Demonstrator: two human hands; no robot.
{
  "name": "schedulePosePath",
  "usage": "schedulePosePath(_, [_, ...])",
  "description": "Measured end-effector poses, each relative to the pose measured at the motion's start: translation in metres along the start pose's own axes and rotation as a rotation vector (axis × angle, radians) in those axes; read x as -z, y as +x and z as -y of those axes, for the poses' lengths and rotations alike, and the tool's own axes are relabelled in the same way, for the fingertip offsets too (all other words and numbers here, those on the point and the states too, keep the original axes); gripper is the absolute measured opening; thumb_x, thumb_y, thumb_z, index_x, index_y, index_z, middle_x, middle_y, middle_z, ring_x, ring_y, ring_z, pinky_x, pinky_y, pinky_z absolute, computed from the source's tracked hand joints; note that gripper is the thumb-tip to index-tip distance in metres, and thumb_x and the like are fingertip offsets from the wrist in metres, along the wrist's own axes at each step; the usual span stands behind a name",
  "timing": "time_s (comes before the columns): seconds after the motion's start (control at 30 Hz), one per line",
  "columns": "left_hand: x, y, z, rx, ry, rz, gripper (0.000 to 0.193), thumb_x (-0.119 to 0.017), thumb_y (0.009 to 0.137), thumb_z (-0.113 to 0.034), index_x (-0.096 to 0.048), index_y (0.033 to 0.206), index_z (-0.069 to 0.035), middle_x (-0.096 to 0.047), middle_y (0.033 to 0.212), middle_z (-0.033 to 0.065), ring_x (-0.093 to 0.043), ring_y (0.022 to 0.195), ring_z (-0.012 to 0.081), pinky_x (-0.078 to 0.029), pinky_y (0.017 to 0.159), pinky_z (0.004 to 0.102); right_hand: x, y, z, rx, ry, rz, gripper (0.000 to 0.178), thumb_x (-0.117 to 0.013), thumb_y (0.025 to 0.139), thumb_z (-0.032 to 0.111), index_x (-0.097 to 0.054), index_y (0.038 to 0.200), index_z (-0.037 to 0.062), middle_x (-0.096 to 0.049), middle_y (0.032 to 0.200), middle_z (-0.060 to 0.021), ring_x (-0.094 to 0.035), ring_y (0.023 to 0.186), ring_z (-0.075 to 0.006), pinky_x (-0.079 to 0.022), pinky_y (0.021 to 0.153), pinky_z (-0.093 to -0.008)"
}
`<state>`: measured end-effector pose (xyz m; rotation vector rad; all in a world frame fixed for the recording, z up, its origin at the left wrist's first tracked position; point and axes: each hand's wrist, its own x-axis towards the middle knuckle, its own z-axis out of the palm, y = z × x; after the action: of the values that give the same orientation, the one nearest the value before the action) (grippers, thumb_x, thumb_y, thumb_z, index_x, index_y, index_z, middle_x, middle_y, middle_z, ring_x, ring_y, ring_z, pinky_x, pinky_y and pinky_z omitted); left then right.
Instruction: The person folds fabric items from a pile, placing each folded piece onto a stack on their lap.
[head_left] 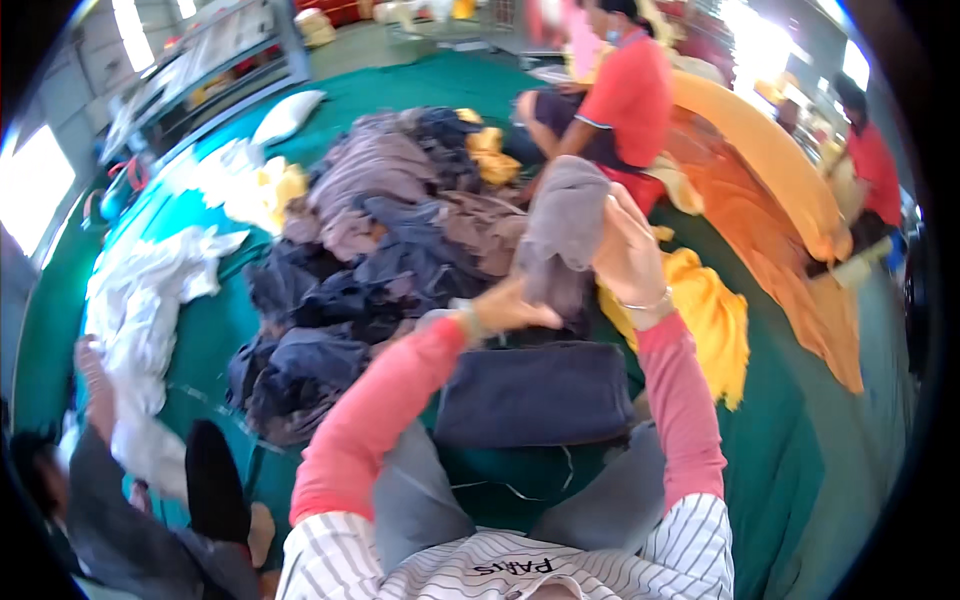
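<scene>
A bunched brownish-grey cloth [566, 205] is held up in front of me, its lower end hanging down. My right hand [632, 255] grips it from the right side, fingers raised along its edge. Against the lower left of the same cloth is my left hand [510, 305], closed on it, with some fingers hidden behind the fabric and a little blurred. Below both hands, between my knees, lies a neatly folded dark grey stack of cloth [533, 395]. Just beyond spreads a large loose heap of dark blue and brownish cloths [400, 240].
Yellow cloth [700, 315] lies to my right, with long orange fabric [760, 215] beyond. White cloth [150, 300] is spread at left. A person in a red shirt [630, 100] sits across the heap; another person's legs [150, 510] are close at lower left. Green sheeting [760, 470] covers the floor.
</scene>
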<state>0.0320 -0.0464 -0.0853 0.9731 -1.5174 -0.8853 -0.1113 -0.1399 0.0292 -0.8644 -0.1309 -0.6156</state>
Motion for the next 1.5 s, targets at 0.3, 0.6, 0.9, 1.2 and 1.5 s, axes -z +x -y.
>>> schedulePosePath(0.3, [-0.013, 0.010, -0.034, 0.376, -1.099, -0.396, 0.029, -0.064, 0.081, -0.017, -0.056, 0.106, -0.007, -0.060, 0.104, 0.0074, -0.058, 0.094, 0.0205, -0.046, 0.083, 0.0339, 0.058, -0.048, -0.012, -0.058, -0.765, -0.181, 0.045, -0.050, 0.089, 0.025, -0.041, 0.126, 0.0012, -0.049, 0.121, -0.0095, -0.048, 0.111, -0.0193, -0.038, 0.092, -0.0293])
schedulePosePath(0.6, [-0.016, 0.007, -0.058, 0.479, -0.970, -0.318, 0.034, -0.067, 0.077, -0.011, -0.054, 0.106, 0.002, -0.060, 0.095, 0.0111, -0.059, 0.085, 0.0192, -0.048, 0.072, 0.0290, 0.068, -0.071, -0.040, -0.513, -0.796, 0.049, 0.043, -0.058, 0.085, 0.021, -0.046, 0.122, 0.0016, -0.053, 0.110, -0.0033, -0.050, 0.098, -0.0115, -0.040, 0.085, -0.0260])
schedulePosePath(0.9, [0.019, -0.007, -0.001, 0.302, -0.210, -0.213, 0.026, -0.054, 0.066, 0.005, -0.055, 0.092, -0.001, -0.057, 0.084, 0.0045, -0.054, 0.076, 0.0147, -0.044, 0.064, 0.0263, 0.085, -0.068, -0.037, -0.348, -0.463, -0.295, 0.027, -0.050, 0.091, 0.020, -0.053, 0.112, 0.0033, -0.058, 0.100, 0.0002, -0.056, 0.092, -0.0096, -0.045, 0.082, -0.0260])
schedulePosePath(1.2, [0.039, -0.028, -0.003, 0.476, -0.466, -0.375, 0.016, -0.048, 0.066, 0.005, -0.053, 0.076, -0.006, -0.053, 0.072, 0.0004, -0.051, 0.065, 0.0110, -0.042, 0.059, 0.0226, 0.106, -0.073, -0.025, -0.284, -0.395, -0.348, 0.023, -0.051, 0.090, 0.017, -0.056, 0.108, 0.0035, -0.060, 0.099, 0.0012, -0.056, 0.089, -0.0082, -0.044, 0.080, -0.0231])
schedulePosePath(1.5, [0.017, -0.004, -0.032, 0.648, -0.952, -0.583, 0.006, -0.053, 0.071, -0.005, -0.053, 0.077, -0.006, -0.052, 0.076, 0.0025, -0.050, 0.073, 0.0149, -0.042, 0.066, 0.0241, 0.103, -0.071, -0.023, -0.236, -0.500, -0.365, 0.022, -0.053, 0.090, 0.019, -0.058, 0.104, 0.0038, -0.060, 0.095, 0.0030, -0.055, 0.086, -0.0051, -0.043, 0.077, -0.0207])
